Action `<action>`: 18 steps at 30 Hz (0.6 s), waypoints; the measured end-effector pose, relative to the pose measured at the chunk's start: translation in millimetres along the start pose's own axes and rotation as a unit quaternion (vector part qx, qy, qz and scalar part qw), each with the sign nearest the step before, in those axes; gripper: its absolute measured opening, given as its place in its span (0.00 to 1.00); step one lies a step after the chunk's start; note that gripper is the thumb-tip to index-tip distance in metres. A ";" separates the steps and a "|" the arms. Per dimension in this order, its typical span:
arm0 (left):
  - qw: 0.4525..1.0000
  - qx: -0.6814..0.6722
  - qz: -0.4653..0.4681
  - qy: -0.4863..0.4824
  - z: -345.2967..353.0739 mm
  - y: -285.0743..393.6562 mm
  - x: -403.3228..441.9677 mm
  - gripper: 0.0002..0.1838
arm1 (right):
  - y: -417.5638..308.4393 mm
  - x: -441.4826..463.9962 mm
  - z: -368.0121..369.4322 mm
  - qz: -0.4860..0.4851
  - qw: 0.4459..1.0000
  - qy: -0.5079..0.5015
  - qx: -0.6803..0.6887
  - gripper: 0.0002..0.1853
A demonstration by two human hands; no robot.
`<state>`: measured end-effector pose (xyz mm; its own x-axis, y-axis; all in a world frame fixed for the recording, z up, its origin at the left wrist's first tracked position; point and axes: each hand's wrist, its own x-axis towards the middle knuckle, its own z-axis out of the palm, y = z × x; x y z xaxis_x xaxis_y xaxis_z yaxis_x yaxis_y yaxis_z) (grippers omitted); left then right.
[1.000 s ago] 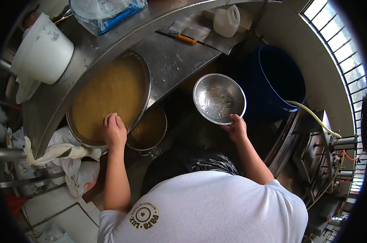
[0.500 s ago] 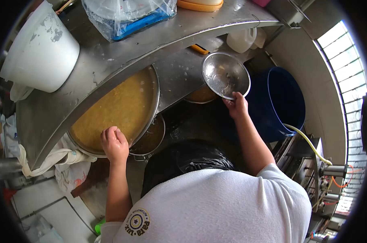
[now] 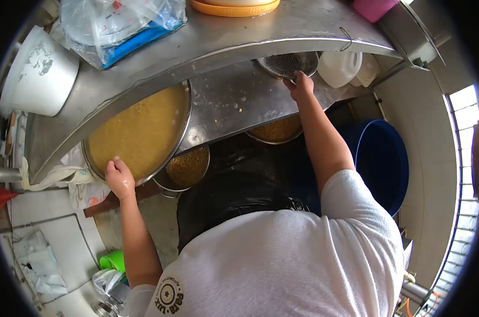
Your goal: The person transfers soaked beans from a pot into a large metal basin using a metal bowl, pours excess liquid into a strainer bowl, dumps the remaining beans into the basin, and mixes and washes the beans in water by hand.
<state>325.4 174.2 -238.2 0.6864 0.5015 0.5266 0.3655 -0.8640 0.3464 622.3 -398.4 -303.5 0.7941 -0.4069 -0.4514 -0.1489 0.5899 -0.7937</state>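
A large metal basin (image 3: 188,119) of cloudy yellow liquid stands on the lower steel counter, partly hidden under the upper shelf. At its near rim is my left hand (image 3: 121,179), fingers curled and wet. My right hand (image 3: 301,86) reaches under the shelf edge and grips the rim of a metal colander (image 3: 288,64), whose perforated bottom shows. The shelf hides part of the colander. Below the counter are a pot (image 3: 188,166) and another round metal container (image 3: 276,131), both holding yellowish-brown grainy contents.
The upper steel shelf (image 3: 223,45) curves across the view, bearing a white bucket (image 3: 41,74) and a plastic-wrapped item (image 3: 118,26). White jugs (image 3: 341,68) stand beyond the colander. A blue barrel (image 3: 382,164) is at right, and cloth (image 3: 65,177) hangs at left.
My right hand has moved up and forward with the metal vessel, now under the shelf edge. My left hand has shifted to the basin's near rim. The view has shifted too.
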 end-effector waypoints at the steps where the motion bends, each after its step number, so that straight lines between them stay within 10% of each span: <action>1: 1.000 0.005 -0.007 -0.008 -1.2 2.3 0.3 0.23 | 6.6 27.2 0.9 -0.012 1.000 0.001 -0.004 0.16; 8: 0.998 0.048 -0.026 -0.033 -1.4 11.4 1.4 0.23 | 37.6 34.7 1.3 -0.066 0.995 0.020 0.077 0.29; 10: 0.998 0.046 -0.033 -0.028 0.1 11.2 1.5 0.23 | 85.9 32.0 -13.3 -0.129 0.975 0.026 -0.182 0.29; 13: 0.996 0.055 -0.046 -0.047 1.8 7.2 3.0 0.23 | 128.1 -48.0 -8.1 -0.410 0.709 -0.142 -0.556 0.20; 18: 0.996 0.064 -0.035 -0.044 0.6 9.3 3.0 0.23 | 199.5 -116.6 31.8 -0.425 0.602 -0.214 -0.642 0.30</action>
<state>331.2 167.7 -233.8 0.7063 0.5599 0.4332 0.4881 -0.8284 0.2748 518.8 -211.1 -396.3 0.9431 0.1980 0.2672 0.3036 -0.8403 -0.4491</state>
